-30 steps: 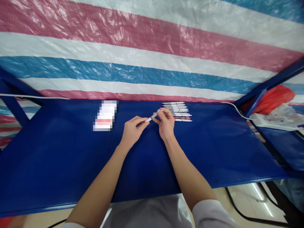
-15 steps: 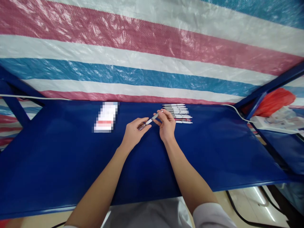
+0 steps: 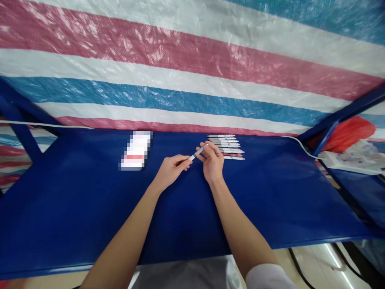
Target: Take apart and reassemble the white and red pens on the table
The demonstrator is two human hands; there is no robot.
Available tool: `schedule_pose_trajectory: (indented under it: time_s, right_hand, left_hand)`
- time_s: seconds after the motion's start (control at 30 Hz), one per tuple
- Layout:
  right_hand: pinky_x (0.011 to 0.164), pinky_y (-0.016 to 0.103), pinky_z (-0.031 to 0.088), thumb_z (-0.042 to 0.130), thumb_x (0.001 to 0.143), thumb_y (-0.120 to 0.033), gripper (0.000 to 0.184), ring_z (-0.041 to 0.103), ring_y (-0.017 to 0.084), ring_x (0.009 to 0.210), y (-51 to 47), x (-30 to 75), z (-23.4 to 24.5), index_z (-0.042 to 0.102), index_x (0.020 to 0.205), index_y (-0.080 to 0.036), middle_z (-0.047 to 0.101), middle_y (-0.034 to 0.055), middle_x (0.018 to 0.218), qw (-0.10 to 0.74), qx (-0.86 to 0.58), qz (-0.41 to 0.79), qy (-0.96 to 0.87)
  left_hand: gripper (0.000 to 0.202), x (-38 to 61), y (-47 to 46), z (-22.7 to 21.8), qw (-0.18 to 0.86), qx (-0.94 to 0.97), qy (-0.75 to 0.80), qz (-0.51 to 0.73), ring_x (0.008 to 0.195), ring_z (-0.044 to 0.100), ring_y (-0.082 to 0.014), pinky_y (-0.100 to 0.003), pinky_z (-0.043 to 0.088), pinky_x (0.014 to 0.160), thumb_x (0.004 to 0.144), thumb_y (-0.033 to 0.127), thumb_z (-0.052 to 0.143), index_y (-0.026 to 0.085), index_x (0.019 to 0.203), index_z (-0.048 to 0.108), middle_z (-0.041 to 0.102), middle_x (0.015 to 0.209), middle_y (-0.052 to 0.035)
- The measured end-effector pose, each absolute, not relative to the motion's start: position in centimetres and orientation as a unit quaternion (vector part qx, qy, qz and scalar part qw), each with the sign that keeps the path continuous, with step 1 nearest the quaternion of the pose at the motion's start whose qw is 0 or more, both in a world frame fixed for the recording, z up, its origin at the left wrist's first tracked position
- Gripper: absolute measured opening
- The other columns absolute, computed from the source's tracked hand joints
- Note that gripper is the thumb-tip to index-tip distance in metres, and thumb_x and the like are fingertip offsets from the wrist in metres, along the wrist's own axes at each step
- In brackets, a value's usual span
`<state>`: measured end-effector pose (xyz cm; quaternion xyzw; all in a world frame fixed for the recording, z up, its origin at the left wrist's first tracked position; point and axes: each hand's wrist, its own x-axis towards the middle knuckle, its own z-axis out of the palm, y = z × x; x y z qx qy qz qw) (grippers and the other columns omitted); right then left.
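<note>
Gray-and-white pen (image 3: 199, 152) in both hands, a person is working before a striped tarpaulin (image 3: 168, 68) that is spanning the background in red, white and blue. Below it, a blue table (image 3: 270, 200) is stretching across the view. A red plastic bag (image 3: 350, 132) is resting beyond the table's right end. The left hand (image 3: 172, 170) and right hand (image 3: 213, 166) are coming together over the tabletop's middle: the left thumb and fingers are pinching the pen's near end, while the right thumb and fingers are gripping its far end, by the shiny tip. A pixelated white-and-red object (image 3: 136, 150) is lying to the left, well apart from the hands. A row of pens (image 3: 229, 146) is lying just beyond the right hand, which is partly hiding it. The held pen is slanting between both grips. Compared with half a second ago, the left fingers are covering more of the barrel, concealing its clear section. That is suggesting a shifting left hold, with the pen undergoing handling; whether any part is turning is not showing.
</note>
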<state>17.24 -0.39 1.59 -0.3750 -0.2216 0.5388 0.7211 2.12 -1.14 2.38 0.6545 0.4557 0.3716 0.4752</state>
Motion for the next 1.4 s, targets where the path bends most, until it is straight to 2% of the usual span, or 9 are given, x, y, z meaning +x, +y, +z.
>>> schedule_pose_trajectory:
  time_s: [0.23,0.4,0.53,0.63,0.77,0.9,1.17,1.3,1.4]
  right_hand:
    - [0.060,0.025,0.060,0.076,0.068,-0.027,0.023,0.071,0.016,0.077,-0.5,17.1,1.5,0.067,0.088,-0.023,0.073,-0.0016,0.086,0.707,-0.395,0.534,-0.242]
    - [0.061,0.027,0.060,0.076,0.067,-0.026,0.022,0.072,0.017,0.075,-0.5,17.2,1.4,0.069,0.087,-0.021,0.075,0.0003,0.084,0.707,-0.390,0.539,-0.242]
    - [0.061,0.027,0.060,0.076,0.068,-0.025,0.023,0.072,0.018,0.075,-0.5,17.2,1.4,0.070,0.089,-0.020,0.076,0.0021,0.085,0.706,-0.389,0.541,-0.240]
    - [0.064,0.029,0.060,0.076,0.068,-0.026,0.023,0.072,0.018,0.077,-0.6,17.0,1.5,0.070,0.089,-0.020,0.075,0.0023,0.086,0.708,-0.385,0.536,-0.250]
    - [0.067,0.031,0.060,0.077,0.067,-0.028,0.023,0.072,0.018,0.079,-0.6,16.6,1.5,0.070,0.089,-0.021,0.074,0.0011,0.089,0.704,-0.388,0.523,-0.283]
    - [0.065,0.030,0.060,0.078,0.065,-0.028,0.024,0.070,0.016,0.075,-0.5,16.6,1.3,0.070,0.086,-0.022,0.072,-0.0012,0.082,0.703,-0.404,0.504,-0.296]
    - [0.065,0.032,0.061,0.075,0.069,-0.031,0.028,0.072,0.018,0.074,-0.6,16.8,1.6,0.072,0.094,-0.020,0.076,0.0037,0.090,0.703,-0.415,0.489,-0.306]
    - [0.061,0.028,0.059,0.074,0.071,-0.033,0.030,0.072,0.018,0.077,-0.7,16.8,1.7,0.071,0.099,-0.021,0.076,0.0036,0.093,0.707,-0.424,0.473,-0.311]
    - [0.059,0.027,0.059,0.073,0.071,-0.034,0.031,0.071,0.018,0.076,-0.7,16.7,1.6,0.070,0.100,-0.021,0.075,0.0036,0.092,0.706,-0.430,0.464,-0.319]
  left_hand:
    - [0.033,2.9,-1.4,1.8,0.473,0.618,0.460,0.429,0.087,0.066,-0.0190,-0.030,0.052,0.079,0.075,0.035,0.072,0.018,0.103,0.069,0.072,0.096,-0.0045]
    - [0.026,2.6,-1.4,1.9,0.458,0.621,0.470,0.430,0.071,0.064,-0.0153,-0.027,0.051,0.067,0.076,0.037,0.070,0.017,0.091,0.068,0.071,0.080,-0.0023]
    - [0.027,2.1,-1.3,2.4,0.477,0.649,0.457,0.377,0.067,0.063,-0.0149,-0.027,0.052,0.064,0.083,0.040,0.062,0.016,0.093,0.070,0.071,0.078,-0.0036]
    - [0.029,2.0,-1.3,2.3,0.457,0.652,0.475,0.373,0.069,0.066,-0.0165,-0.030,0.053,0.068,0.083,0.041,0.061,0.017,0.096,0.071,0.073,0.084,-0.0048]
    - [0.031,2.3,-1.3,1.6,0.442,0.639,0.470,0.419,0.082,0.068,-0.0194,-0.032,0.054,0.077,0.080,0.037,0.066,0.019,0.105,0.069,0.073,0.094,-0.0047]
    - [0.028,2.3,-1.3,1.5,0.445,0.630,0.463,0.435,0.084,0.068,-0.0196,-0.032,0.055,0.079,0.078,0.035,0.069,0.019,0.100,0.070,0.073,0.093,-0.0042]
    - [0.039,1.6,-1.4,3.3,0.569,0.613,0.422,0.350,0.067,0.064,-0.0154,-0.031,0.054,0.066,0.083,0.040,0.061,0.015,0.113,0.065,0.072,0.085,-0.0072]
    - [0.036,1.6,-1.3,3.3,0.579,0.596,0.424,0.360,0.057,0.055,-0.0112,-0.025,0.046,0.051,0.084,0.037,0.060,0.016,0.113,0.063,0.069,0.081,-0.0058]
    - [0.032,1.6,-1.3,3.0,0.574,0.602,0.425,0.356,0.055,0.051,-0.0097,-0.023,0.041,0.048,0.085,0.037,0.058,0.017,0.110,0.063,0.066,0.077,-0.0036]
